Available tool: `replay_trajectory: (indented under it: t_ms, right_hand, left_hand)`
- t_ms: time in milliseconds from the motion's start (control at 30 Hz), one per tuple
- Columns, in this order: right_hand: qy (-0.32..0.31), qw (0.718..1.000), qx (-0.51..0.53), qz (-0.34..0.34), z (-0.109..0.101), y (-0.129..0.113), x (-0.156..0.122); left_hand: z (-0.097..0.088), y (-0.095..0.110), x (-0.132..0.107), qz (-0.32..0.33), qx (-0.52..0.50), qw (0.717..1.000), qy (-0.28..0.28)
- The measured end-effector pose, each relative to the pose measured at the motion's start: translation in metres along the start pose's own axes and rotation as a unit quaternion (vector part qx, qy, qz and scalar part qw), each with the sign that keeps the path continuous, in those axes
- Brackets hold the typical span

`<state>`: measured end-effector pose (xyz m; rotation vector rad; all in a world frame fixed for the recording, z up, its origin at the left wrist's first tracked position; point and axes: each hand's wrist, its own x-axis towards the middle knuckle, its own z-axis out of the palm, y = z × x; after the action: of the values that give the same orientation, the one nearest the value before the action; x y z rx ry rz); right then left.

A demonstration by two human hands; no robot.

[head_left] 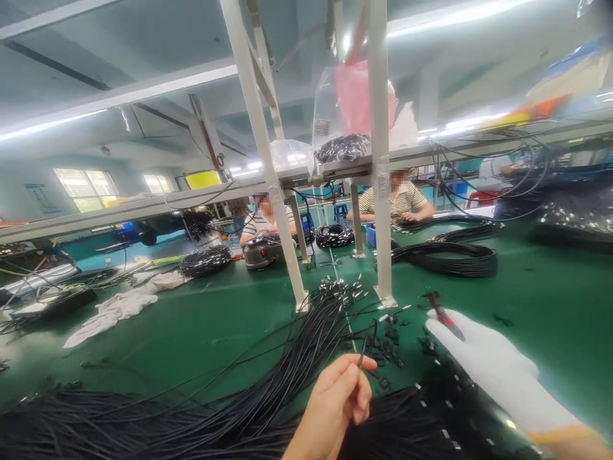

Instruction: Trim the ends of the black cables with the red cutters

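My bare left hand (338, 399) is low in the middle, its thumb and fingers pinched on a thin black cable (366, 342) that rises from the fingertips. My right hand (488, 367) wears a white glove and reaches out over the green table (191, 326), with a small red-and-black tool (443, 313) lying along its fingers. A big bundle of black cables with metal ends (287, 358) fans across the table in front of both hands. Small black pieces (390, 345) lie scattered between the hands.
White metal frame posts (383, 191) stand on the table just beyond the cables. Coils of black cable (450, 255) lie further back. Two people sit working at the far side. White cloths (124, 303) lie at the left. A shelf overhead holds bags.
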<state>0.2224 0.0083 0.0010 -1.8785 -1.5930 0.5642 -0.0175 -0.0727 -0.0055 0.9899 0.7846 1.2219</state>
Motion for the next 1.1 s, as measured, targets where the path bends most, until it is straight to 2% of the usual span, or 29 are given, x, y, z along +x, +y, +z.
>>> replay_trajectory:
  t_ms: [33, 100, 167, 300, 467, 633, 767, 967, 1100]
  right_hand:
    - [0.019, 0.997, -0.076, 0.021, -0.002, 0.003, 0.005]
    - [0.007, 0.987, -0.157, 0.034, -0.002, 0.007, 0.012]
    - [-0.007, 0.981, -0.192, 0.013, 0.0, 0.01, 0.014]
    - [0.004, 0.971, -0.239, -0.017, 0.006, 0.008, 0.009]
    - [-0.005, 0.967, -0.255, -0.026, 0.011, 0.011, 0.011]
    - [-0.011, 0.966, -0.256, -0.015, 0.011, 0.017, 0.015]
    - [-0.014, 0.965, -0.26, -0.016, 0.011, 0.018, 0.018]
    - [-0.009, 0.963, -0.267, -0.039, 0.013, 0.016, 0.018]
    - [-0.007, 0.961, -0.272, -0.053, 0.012, 0.017, 0.016]
  left_hand:
    - [0.0, -0.001, 0.001, -0.001, -0.011, 1.0, 0.002]
    - [0.0, -0.003, 0.002, -0.005, -0.029, 1.0, 0.005]
    - [0.0, -0.003, 0.002, -0.009, -0.041, 0.999, 0.011]
    - [0.0, 0.001, 0.001, -0.018, -0.059, 0.998, 0.011]
    - [-0.002, 0.001, 0.0, -0.073, -0.081, 0.994, 0.011]
    - [-0.002, -0.003, 0.002, -0.063, -0.043, 0.996, 0.041]
    - [0.006, 0.001, 0.001, -0.077, -0.059, 0.993, 0.07]
    - [0.015, 0.009, 0.003, -0.026, -0.065, 0.989, 0.127]
    - [0.024, 0.013, 0.007, -0.032, -0.035, 0.979, 0.197]
